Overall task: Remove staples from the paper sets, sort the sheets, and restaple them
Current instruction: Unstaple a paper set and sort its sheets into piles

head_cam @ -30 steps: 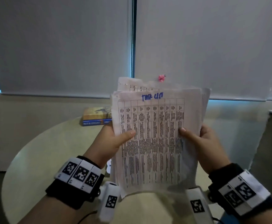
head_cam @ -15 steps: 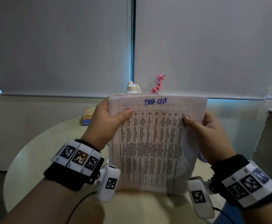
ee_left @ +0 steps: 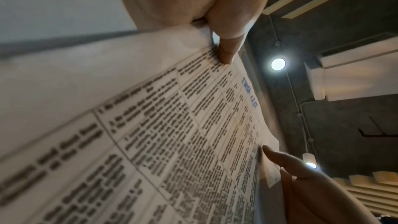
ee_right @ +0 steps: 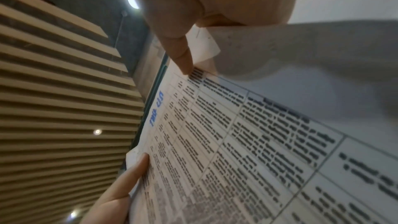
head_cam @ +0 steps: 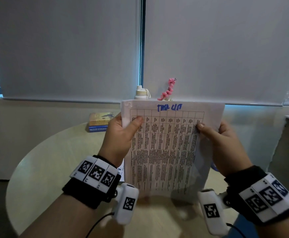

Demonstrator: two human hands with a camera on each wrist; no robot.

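a: we hold the paper set (head_cam: 166, 148) upright over the round table (head_cam: 42, 162), its bottom edge at or just above the tabletop; we cannot tell if it touches. our left hand (head_cam: 119, 140) pinches the upper left edge, thumb across the front of the top sheet and fingers behind it.

b: and our right hand (head_cam: 224, 146) pinches the right edge the same way, thumb tip on the printed grid. in the right wrist view a loose corner of a back sheet curls out beside that thumb. the sheets' top edges sit nearly flush.

a: room to move? the table's near half lies open below our wrists. at the far edge, behind the sheets, stand a bottle (head_cam: 141, 93) and a sprig of pink flowers (head_cam: 168, 90), close to the paper's top edge.

b: two stacked books (head_cam: 99, 122) lie at the far left, just beside our left hand.

a: writing: blue handwritten letters (head_cam: 169, 107) top the front sheet, too loose for us to read surely. the grid text is blurred.

b: the lower book's blue spine reads "rules of vengeance".
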